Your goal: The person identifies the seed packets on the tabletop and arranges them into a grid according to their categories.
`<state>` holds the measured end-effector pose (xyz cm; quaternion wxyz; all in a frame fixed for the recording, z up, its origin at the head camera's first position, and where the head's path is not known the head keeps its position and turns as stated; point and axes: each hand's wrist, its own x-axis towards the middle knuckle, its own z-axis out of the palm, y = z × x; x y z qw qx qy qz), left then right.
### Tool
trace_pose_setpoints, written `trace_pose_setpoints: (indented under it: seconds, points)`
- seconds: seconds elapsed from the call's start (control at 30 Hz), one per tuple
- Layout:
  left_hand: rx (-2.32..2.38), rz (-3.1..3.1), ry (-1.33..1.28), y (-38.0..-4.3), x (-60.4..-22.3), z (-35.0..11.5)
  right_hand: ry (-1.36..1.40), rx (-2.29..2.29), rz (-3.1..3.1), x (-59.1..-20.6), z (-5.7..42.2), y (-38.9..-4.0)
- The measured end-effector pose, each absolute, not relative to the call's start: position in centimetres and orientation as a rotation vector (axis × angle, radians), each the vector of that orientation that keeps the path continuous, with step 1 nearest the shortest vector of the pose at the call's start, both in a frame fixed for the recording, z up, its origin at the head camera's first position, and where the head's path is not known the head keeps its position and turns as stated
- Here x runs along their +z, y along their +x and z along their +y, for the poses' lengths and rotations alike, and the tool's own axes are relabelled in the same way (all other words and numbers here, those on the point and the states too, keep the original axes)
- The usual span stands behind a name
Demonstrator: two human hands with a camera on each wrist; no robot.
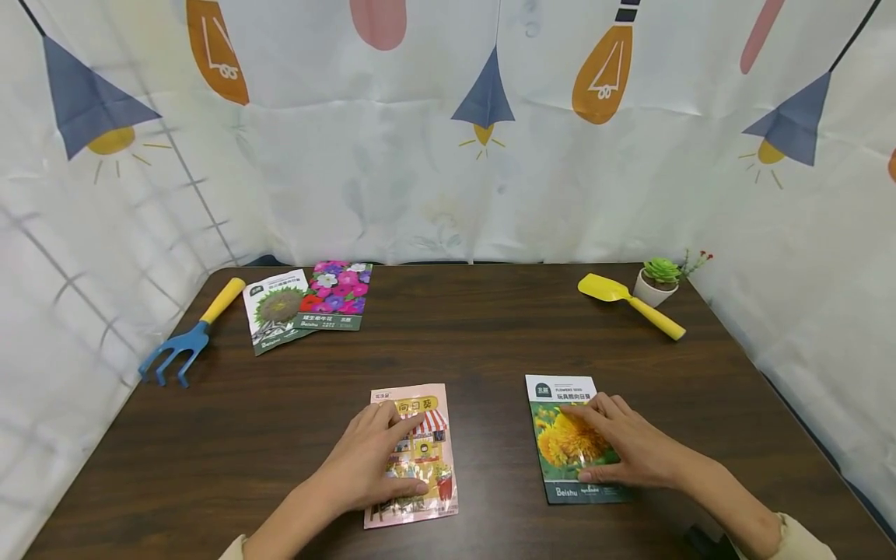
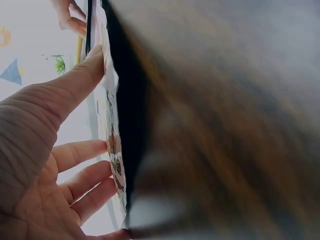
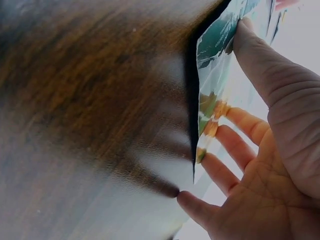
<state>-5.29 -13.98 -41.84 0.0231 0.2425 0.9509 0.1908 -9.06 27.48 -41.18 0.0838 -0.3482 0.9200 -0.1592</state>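
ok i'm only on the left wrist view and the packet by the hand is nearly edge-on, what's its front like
observer: The packet has a pink front with a red-and-white striped awning printed on it, as the head view shows.

operator: good, what else is being touched

observer: The right hand touches a green packet printed with yellow flowers.

operator: and anything off to the far left

observer: Yes, a blue three-pronged fork with a yellow handle lies near the left edge of the table.
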Motion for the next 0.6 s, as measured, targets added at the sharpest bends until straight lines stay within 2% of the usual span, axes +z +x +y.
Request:
trace_pose_setpoints:
  seconds: [0.6]
  points:
    - [0.602,2.915,0.813,-6.4,-41.8,-11.3,-1.011,-0.458,2.733,-41.2,27.5,-9.3]
